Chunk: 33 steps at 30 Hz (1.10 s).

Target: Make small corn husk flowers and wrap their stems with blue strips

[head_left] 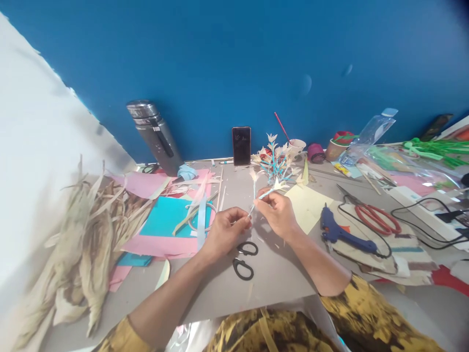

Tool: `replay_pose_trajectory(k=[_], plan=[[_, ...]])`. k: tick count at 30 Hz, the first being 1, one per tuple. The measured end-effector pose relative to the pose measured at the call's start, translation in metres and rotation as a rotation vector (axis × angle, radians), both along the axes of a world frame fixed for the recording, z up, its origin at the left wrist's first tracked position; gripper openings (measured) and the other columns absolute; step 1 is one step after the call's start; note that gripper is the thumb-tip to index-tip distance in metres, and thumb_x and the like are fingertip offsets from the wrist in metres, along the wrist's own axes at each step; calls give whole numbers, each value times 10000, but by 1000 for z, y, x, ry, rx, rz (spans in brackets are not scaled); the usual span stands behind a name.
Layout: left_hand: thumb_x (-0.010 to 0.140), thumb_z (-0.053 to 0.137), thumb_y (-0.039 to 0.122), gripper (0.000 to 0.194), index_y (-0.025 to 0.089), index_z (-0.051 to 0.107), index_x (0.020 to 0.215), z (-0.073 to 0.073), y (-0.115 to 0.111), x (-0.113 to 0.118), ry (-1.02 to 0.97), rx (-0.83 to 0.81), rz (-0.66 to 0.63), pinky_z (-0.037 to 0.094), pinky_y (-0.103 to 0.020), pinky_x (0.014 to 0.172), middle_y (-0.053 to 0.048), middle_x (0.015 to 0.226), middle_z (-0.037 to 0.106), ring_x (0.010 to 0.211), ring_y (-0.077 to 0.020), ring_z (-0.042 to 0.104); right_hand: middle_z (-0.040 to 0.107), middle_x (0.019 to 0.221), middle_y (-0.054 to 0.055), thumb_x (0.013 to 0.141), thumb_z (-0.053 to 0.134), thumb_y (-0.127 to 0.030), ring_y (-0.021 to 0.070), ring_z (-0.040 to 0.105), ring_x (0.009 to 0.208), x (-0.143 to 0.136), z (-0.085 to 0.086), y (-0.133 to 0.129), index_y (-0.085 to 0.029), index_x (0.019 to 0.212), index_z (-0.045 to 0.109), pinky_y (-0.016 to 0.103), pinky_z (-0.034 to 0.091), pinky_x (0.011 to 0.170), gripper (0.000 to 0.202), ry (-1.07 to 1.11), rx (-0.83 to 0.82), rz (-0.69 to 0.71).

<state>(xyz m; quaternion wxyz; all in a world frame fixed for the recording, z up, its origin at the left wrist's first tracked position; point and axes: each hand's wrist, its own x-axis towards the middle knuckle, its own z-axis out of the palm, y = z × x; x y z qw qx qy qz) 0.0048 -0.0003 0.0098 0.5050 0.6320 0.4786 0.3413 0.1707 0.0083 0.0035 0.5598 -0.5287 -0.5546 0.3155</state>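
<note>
My left hand [230, 227] pinches the lower end of a craft flower stem [262, 195] wrapped in pale blue. Higher up, my right hand [276, 211] is closed on the same stem, just below where it splits. Two cream flower heads tip its branches, one standing up and one leaning right. Below my hands, black-handled scissors [245, 261] lie on the table, their blades partly hidden by my left hand. Just beyond stands a bunch of similar cream flowers [275, 159] on blue stems.
Dried husks [84, 249] and pink and turquoise paper sheets [172, 217] cover the left side, near a steel flask [156, 137]. A phone [241, 145] leans on the blue wall. To the right lie a blue glue gun [344, 232], red-handled scissors [379, 219] and a power strip [421, 210] with cables.
</note>
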Motion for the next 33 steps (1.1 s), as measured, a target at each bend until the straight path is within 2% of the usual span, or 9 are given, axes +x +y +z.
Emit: replay_pose_trajectory(k=[2, 6, 8, 14, 19, 22, 26, 30, 33], plan=[[805, 598, 287, 135, 187, 648, 730, 0, 0, -1, -6, 34, 16, 488, -286, 654, -19, 708, 684, 651, -165, 610, 684, 917, 58, 731, 671, -365, 182, 604, 817, 0, 0, 1, -188, 625, 584, 280, 460, 729, 224, 68, -45, 13], [877, 552, 277, 174, 210, 654, 753, -9, -5, -1, 193, 418, 144, 453, -311, 721, -34, 750, 691, 736, -192, 620, 663, 810, 48, 683, 702, -393, 167, 562, 726, -5, 2, 1, -192, 547, 541, 265, 428, 631, 291, 222, -145, -24], [903, 538, 286, 188, 219, 670, 787, -13, -7, -1, 258, 502, 166, 439, -318, 746, -42, 772, 699, 773, -206, 629, 651, 756, 42, 670, 704, -407, 161, 540, 687, -8, 2, 2, -199, 526, 518, 259, 414, 591, 314, 255, -171, -43], [910, 523, 308, 215, 225, 670, 776, -12, -6, 2, 266, 258, 193, 398, -304, 682, -23, 736, 703, 699, -203, 615, 687, 824, 66, 710, 648, -425, 166, 551, 668, -14, -2, 1, -191, 628, 579, 274, 439, 589, 257, 123, -159, -96], [901, 506, 289, 233, 222, 610, 704, -9, -4, 2, 269, 264, 228, 356, -294, 639, 0, 636, 622, 625, -184, 555, 703, 922, 92, 755, 633, -403, 208, 606, 815, -16, -6, 0, -194, 646, 600, 297, 473, 688, 239, 8, -44, -130], [897, 508, 296, 221, 213, 609, 720, -11, 1, 1, 99, 245, 221, 395, -291, 655, 2, 640, 610, 653, -182, 570, 710, 905, 74, 784, 652, -436, 181, 597, 731, -12, -8, 1, -178, 773, 671, 294, 474, 649, 258, 93, -53, 0], [855, 593, 350, 213, 182, 673, 753, -14, 11, -3, -188, 113, 258, 464, -301, 710, -18, 704, 651, 708, -182, 604, 742, 984, 89, 771, 711, -435, 214, 653, 871, -6, -8, 3, -175, 1116, 687, 313, 515, 725, 432, 290, -71, 176], [736, 760, 402, 253, 159, 755, 804, -16, 18, -6, -339, -58, 309, 486, -308, 753, -38, 766, 702, 737, -173, 612, 737, 809, 63, 758, 705, -380, 190, 637, 732, -11, -6, 1, -159, 947, 720, 304, 495, 672, 292, 192, -195, 225], [652, 842, 427, 315, 160, 780, 806, -19, 19, -7, -472, -128, 313, 497, -318, 788, -63, 840, 740, 786, -184, 633, 719, 789, 34, 753, 686, -315, 169, 611, 703, -17, -7, -3, -160, 887, 721, 281, 466, 656, 208, 76, -217, 326]])
